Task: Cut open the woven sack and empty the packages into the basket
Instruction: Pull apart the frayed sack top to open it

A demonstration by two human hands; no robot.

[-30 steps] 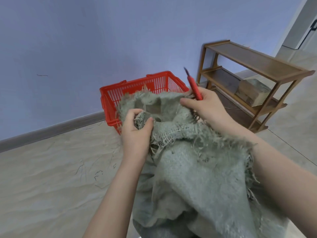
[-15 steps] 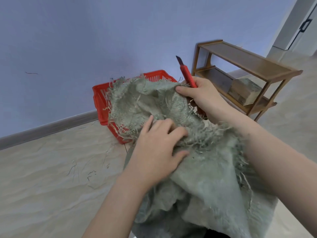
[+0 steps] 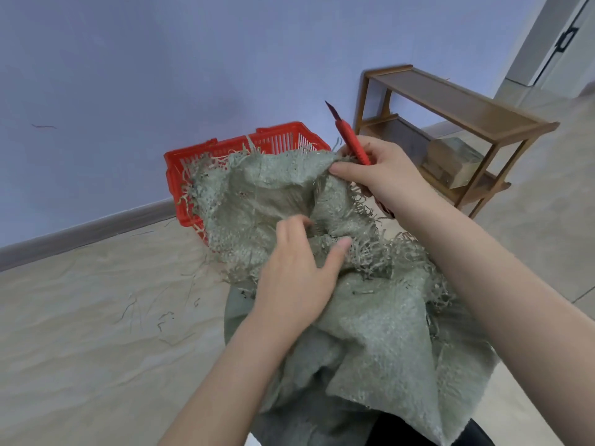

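Head view, looking down over both forearms. Grey-green woven sack [image 3: 370,323] bunched in the near centre, its frayed cut edge lifted and draped over the near rim of the red basket [image 3: 225,149], hiding most of the basket's interior and right side; no packages visible. Basket standing on the floor against the blue wall [image 3: 161,75], far centre. Left hand [image 3: 296,284] laid on top of the sack, fingers curled into a fold of the cloth, thumb stretched right over the frayed fringe; grip on the cloth looks loose, partly blurred. Right hand [image 3: 380,175] closed, pinching the sack's upper edge between thumb and fingers while also clamping a red utility knife [image 3: 351,140], blade pointing up and away toward the wall. Knife clear of the cloth at the blade end. Wooden shelf rack [image 3: 467,111] far right, just beyond the right hand, with a brownish box [image 3: 454,159] on its lower shelf. Loose sack strands [image 3: 161,317] scattered on the pale floor [image 3: 80,349] to the left. Grey baseboard [image 3: 80,233] running along the foot of the wall. Door edge with a dark handle [image 3: 566,40] at the far right corner.
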